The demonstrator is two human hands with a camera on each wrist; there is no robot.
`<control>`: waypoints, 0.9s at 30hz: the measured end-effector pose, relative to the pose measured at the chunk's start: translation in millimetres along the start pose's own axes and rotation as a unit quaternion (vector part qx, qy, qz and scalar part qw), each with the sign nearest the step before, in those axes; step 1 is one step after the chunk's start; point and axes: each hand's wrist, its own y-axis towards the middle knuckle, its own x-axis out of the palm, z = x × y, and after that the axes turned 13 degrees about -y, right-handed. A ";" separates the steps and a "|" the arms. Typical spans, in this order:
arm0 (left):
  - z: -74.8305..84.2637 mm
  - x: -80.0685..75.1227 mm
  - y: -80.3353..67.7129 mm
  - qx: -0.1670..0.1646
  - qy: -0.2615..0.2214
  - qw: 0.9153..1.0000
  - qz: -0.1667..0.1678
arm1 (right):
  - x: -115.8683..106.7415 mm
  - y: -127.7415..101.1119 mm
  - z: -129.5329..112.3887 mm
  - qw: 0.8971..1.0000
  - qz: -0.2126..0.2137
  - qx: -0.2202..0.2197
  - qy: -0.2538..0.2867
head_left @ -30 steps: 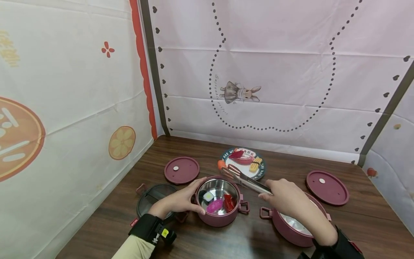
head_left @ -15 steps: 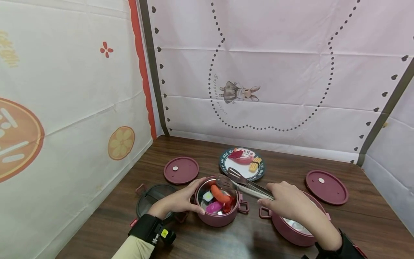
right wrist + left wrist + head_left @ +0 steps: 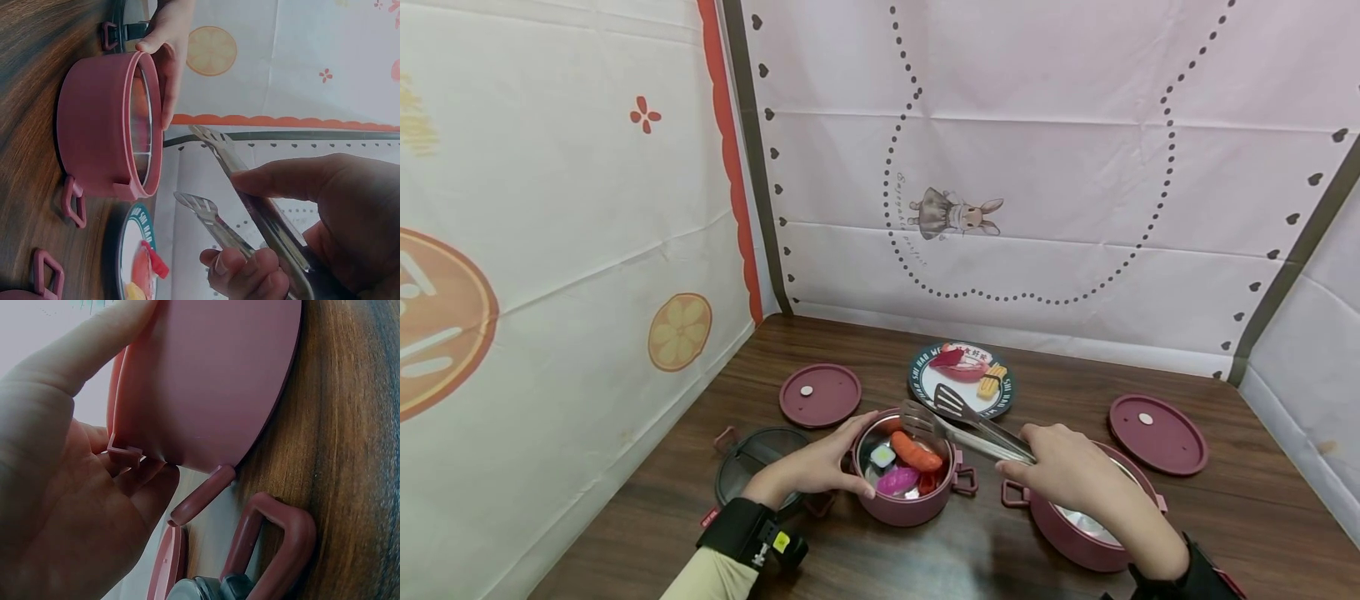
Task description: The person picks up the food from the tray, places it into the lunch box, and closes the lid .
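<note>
My left hand holds the near-left side of a small maroon pot, thumb toward the front and fingers at its back. In the left wrist view the hand spans the pot wall. Inside the pot lie an orange toy sausage, a purple oval piece, a white-and-green cube and a red piece. Over the pot's right rim, my right hand grips metal tongs. Their slotted tips stand apart with nothing between them.
Behind the pot is a plate bearing toy food. A second maroon pot stands under the right forearm. Maroon lids lie left and right; a dark glass lid sits beside the left hand.
The orange sausage has gone from the tongs above the plate's edge into the pot. The tongs have spread and now hold nothing. My left hand stays on the pot.
</note>
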 end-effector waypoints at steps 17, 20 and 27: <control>-0.8 -0.2 0.5 0.001 -0.002 1.000 -0.001 | 1.4 4.5 5.7 1.000 -0.004 0.006 0.014; 0.2 -0.3 0.4 0.005 0.001 1.000 -0.001 | 1.3 4.7 6.1 1.000 -0.004 0.004 0.011; 1.4 -0.1 0.7 0.000 0.002 1.000 0.002 | 1.6 5.9 7.1 1.000 -0.015 0.005 0.000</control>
